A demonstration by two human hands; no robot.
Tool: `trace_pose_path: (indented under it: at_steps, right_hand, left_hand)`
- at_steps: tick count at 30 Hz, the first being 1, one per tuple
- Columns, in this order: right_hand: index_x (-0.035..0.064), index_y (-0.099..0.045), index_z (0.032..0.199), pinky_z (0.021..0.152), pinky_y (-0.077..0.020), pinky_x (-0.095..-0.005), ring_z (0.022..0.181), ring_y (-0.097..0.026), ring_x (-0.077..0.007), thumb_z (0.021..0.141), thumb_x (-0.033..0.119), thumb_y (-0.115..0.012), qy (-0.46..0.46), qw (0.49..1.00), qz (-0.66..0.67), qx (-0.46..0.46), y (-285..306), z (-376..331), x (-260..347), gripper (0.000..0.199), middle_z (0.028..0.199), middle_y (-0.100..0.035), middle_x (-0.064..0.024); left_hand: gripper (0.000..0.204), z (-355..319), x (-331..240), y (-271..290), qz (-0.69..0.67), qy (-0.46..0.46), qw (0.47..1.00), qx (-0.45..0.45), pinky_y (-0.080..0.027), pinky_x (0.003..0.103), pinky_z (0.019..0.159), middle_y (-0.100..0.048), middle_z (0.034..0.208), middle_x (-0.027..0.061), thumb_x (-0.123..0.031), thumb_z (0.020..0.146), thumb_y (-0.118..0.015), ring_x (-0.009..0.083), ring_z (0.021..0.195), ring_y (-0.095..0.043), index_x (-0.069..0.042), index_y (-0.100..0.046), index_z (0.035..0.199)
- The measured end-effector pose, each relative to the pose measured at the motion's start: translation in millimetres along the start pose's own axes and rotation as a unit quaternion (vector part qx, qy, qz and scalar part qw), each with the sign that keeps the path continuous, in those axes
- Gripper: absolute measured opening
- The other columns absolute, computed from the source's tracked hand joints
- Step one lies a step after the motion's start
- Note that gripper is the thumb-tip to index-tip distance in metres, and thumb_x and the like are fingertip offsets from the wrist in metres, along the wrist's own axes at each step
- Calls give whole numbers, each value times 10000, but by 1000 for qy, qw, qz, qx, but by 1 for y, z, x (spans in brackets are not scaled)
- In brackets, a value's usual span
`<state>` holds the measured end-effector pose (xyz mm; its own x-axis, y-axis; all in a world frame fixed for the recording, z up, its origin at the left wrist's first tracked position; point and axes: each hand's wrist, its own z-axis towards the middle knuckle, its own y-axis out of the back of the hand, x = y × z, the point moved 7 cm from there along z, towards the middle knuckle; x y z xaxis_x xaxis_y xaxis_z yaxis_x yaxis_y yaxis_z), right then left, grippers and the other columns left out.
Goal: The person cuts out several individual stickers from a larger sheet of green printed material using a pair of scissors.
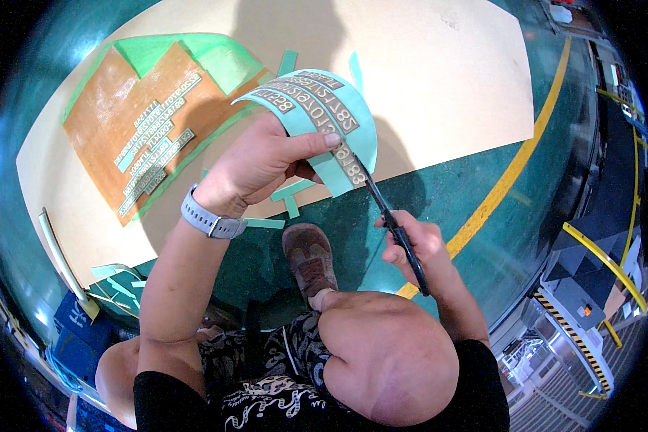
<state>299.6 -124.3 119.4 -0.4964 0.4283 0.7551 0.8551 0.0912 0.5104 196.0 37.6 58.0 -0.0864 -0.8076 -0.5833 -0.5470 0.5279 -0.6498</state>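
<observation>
My left hand (255,162) pinches a curved light-teal sheet (367,119) between thumb and fingers. Rows of dark strips with pale characters run across this sheet. From the lower right, a pair of black-handled scissors (409,253) reaches up to it, gripped in my right hand (419,241). Their blades lie along the sheet's right part, beside the end of a character strip just below my left thumb. Whether the blades are apart or closed is too fine to tell. My left fingertips are mostly hidden behind the sheet.
A large tan board (446,86) lies on the green floor. On its left sits a brown panel (93,137) bearing several character strips, edged with green film (227,65). Teal offcuts (291,191) lie near my shoe (309,259). A yellow line (511,173) crosses the floor at right.
</observation>
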Motion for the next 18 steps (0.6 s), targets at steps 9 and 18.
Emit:
trace_pose_path:
  at_steps: [9,18]
  right_hand:
    - [-3,-567,963,445,-372,-247,483,-453,-109,773,529,-607,15,1000,-15,-2,1,0,1,566,567,-441,-15]
    - [-9,-558,984,455,-380,-242,503,-466,-95,780,523,-612,-12,1000,-6,8,-3,2,-3,573,577,-451,-12]
  left_hand:
    - [246,0,1,0,-16,2,1000,-10,-558,261,638,-646,939,71,-117,848,-620,152,798,-650,-24,-561,1069]
    - [337,-1,4,1,1,10,1000,-4,-555,279,643,-643,976,58,-123,827,-644,162,833,-650,-44,-525,1132]
